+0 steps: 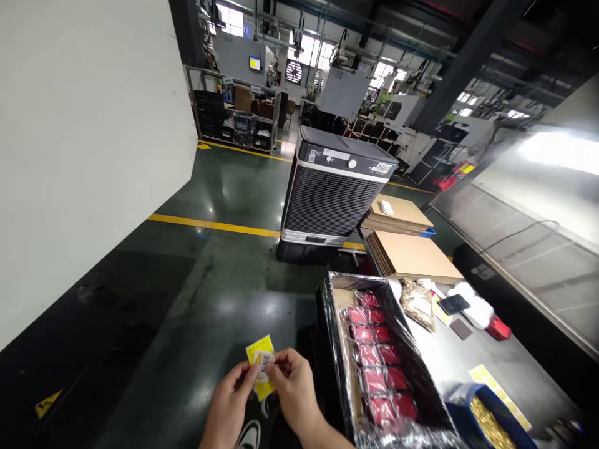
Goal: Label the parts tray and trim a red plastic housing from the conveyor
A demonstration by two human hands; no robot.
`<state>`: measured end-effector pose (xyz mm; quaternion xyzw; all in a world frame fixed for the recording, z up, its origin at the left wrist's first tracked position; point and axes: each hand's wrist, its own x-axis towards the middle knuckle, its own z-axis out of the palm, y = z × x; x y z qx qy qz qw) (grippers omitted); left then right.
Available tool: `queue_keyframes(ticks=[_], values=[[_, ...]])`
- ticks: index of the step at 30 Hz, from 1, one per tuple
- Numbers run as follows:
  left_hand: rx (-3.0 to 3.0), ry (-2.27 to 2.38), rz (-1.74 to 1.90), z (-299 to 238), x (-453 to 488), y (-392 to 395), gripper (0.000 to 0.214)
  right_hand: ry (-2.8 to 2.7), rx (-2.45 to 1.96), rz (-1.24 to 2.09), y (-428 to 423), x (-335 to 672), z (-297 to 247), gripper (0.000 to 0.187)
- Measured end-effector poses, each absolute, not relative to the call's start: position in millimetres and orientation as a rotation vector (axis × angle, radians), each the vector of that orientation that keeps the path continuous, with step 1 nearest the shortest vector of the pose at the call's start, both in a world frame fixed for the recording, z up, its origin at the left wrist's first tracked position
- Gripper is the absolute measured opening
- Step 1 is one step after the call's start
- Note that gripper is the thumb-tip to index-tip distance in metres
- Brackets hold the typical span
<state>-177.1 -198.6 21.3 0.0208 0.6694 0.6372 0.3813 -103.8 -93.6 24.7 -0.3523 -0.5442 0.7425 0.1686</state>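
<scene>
Yellow slip (264, 390) w/ small dark print along top edge, too small to read; white label (264, 360) on it also has dark print, illegible. Air cooler (334, 202) ahead has a QR-type code + barcode sticker (384, 168), text n/r. Slip is low center of view, above floor (187, 349), left of lined box (337, 340) w/ red wrapped packs (374, 352). Long axis runs approx. away from person, far end tipped slightly L. L hand (229, 400) comes up from bottom edge, R hand (297, 390) from lower R, wrist angled inward, thumb over label. Grip: both thumb-finger pinches closed on slip/label, fingertips near each other.
</scene>
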Motion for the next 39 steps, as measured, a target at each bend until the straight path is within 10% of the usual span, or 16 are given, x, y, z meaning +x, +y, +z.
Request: queue_keyframes(ticks=[17, 26, 39], values=[[-0.240, 1.325, 1.717, 3, -326, 35, 0.039, -1.513, -1.094, 2.209, 136, -254, 4, 0.030], [-0.203, 1.053, 1.150, -5, -391, 155, 0.036, -2.671, -0.392, 0.729, 263, -215, 4, 0.041], [0.045, 1.055, 0.694, -111, -363, 282, 0.036, -2.638, -0.737, 0.928, 358, -170, -55, 0.045]])
